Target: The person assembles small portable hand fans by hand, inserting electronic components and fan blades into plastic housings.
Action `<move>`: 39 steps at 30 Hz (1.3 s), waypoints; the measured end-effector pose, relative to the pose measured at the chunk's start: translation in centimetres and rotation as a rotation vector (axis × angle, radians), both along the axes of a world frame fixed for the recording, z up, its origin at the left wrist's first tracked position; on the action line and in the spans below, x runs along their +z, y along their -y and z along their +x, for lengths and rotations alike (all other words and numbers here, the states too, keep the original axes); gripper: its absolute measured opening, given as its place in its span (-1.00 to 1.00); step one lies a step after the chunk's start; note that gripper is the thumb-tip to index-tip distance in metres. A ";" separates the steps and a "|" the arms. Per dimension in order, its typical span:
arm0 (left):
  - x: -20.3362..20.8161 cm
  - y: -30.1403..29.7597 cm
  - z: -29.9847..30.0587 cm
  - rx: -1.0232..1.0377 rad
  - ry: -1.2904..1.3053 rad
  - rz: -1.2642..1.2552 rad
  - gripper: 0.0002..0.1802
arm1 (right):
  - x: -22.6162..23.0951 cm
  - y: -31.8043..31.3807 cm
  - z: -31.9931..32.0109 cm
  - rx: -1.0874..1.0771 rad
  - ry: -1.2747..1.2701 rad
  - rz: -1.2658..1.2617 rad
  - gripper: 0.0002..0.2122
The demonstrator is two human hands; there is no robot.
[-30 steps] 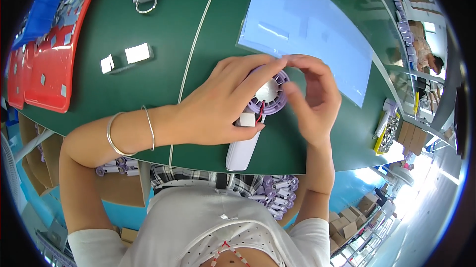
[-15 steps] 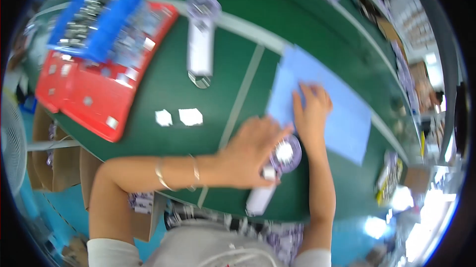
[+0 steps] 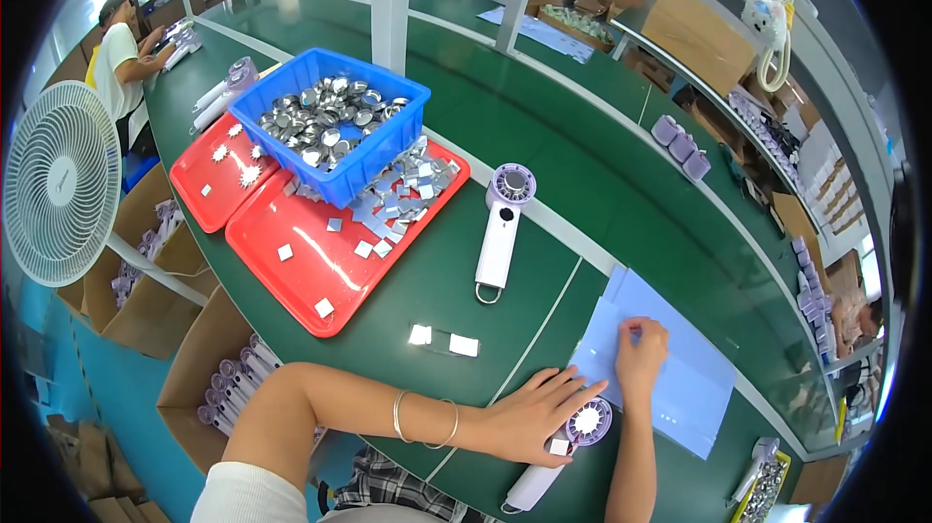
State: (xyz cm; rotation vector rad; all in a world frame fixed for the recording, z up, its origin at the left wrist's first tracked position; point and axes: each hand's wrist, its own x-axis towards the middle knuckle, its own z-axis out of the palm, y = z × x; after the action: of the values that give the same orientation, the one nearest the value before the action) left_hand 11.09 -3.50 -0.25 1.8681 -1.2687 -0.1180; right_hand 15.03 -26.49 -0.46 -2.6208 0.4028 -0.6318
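A white and purple handheld fan (image 3: pixel 529 487) lies near the table's front edge, a white toothed disc on its round head. My left hand (image 3: pixel 529 421) bridges its neck, fingers stretched toward the head and thumb along the handle, steadying it. Beside the thumb, a small white square (image 3: pixel 558 446) sits on the fan. Over the blue sheet (image 3: pixel 684 392), my right hand (image 3: pixel 642 353) has its fingers curled together in a pinch; whatever is between them is too small to make out. Two small white pieces (image 3: pixel 464 345) on a clear strip lie left of my hands.
A blue bin (image 3: pixel 388 149) of round metal parts stands on red trays (image 3: pixel 316 280) with silvery squares. Another handheld fan (image 3: pixel 497 241) lies beyond my hands. Metal posts (image 3: pixel 389 13) rise from the table. A white standing fan (image 3: pixel 63 183) is at left. Other people sit farther off.
The whole view has shifted and sharpened. My right hand's fingers, spread on the blue sheet before, are now drawn together. My left hand stays at the handheld fan.
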 end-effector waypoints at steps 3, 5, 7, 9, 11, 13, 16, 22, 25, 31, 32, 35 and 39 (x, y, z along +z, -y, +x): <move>0.0 0.0 -0.2 -0.004 -0.004 0.003 0.13 | -0.3 -0.2 -0.3 -0.009 -0.015 -0.110 -0.95; 0.0 0.0 -0.5 -0.017 -0.008 0.002 0.14 | -0.2 -0.6 -0.9 0.076 0.045 -0.092 -0.95; 0.0 -0.1 -0.8 -0.019 -0.016 0.003 0.14 | 0.1 -0.4 -1.8 0.119 0.039 -0.026 -0.94; -0.3 0.3 -0.8 -0.039 -0.017 0.014 0.15 | 0.6 -0.3 -3.0 0.138 0.011 0.046 -0.93; -0.7 0.4 -0.4 -0.025 -0.026 -0.024 0.18 | 2.1 -0.9 -3.7 0.200 0.074 0.171 -0.89; -0.9 0.1 -0.2 0.008 -0.026 -0.006 0.22 | 4.2 -1.8 -4.5 0.218 0.089 0.332 -0.87; 0.2 -0.4 0.6 -0.011 -0.105 -0.010 0.23 | 5.5 -1.8 -6.4 0.200 0.124 0.591 -0.90; 0.2 0.3 1.0 -0.098 -0.156 -0.067 0.28 | 6.6 -3.3 -10.9 0.089 0.093 0.935 -0.85; 0.3 -0.4 0.7 -0.098 -0.210 -0.060 0.25 | 7.2 -4.9 -11.6 0.177 -0.015 0.957 -0.80; 0.1 -0.3 0.4 -0.079 -0.189 -0.044 0.11 | 6.5 -6.3 -12.6 0.273 -0.035 0.774 -0.80; 0.1 -0.3 0.5 -0.077 -0.183 -0.054 0.09 | 6.4 -6.5 -12.6 0.297 -0.039 0.698 -0.81; 0.1 -0.3 0.5 -0.074 -0.181 -0.059 0.08 | 5.9 -6.7 -12.4 0.266 -0.050 0.616 -0.80; 0.1 -0.2 0.7 -0.072 -0.177 -0.064 0.07 | 6.1 -6.8 -12.3 0.255 0.006 0.761 -0.81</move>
State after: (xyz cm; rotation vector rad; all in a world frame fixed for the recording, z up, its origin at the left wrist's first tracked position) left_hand 11.78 -3.27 -0.20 1.7178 -1.2032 -0.2724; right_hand 2.71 -19.65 5.67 -1.8962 0.2348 -0.3113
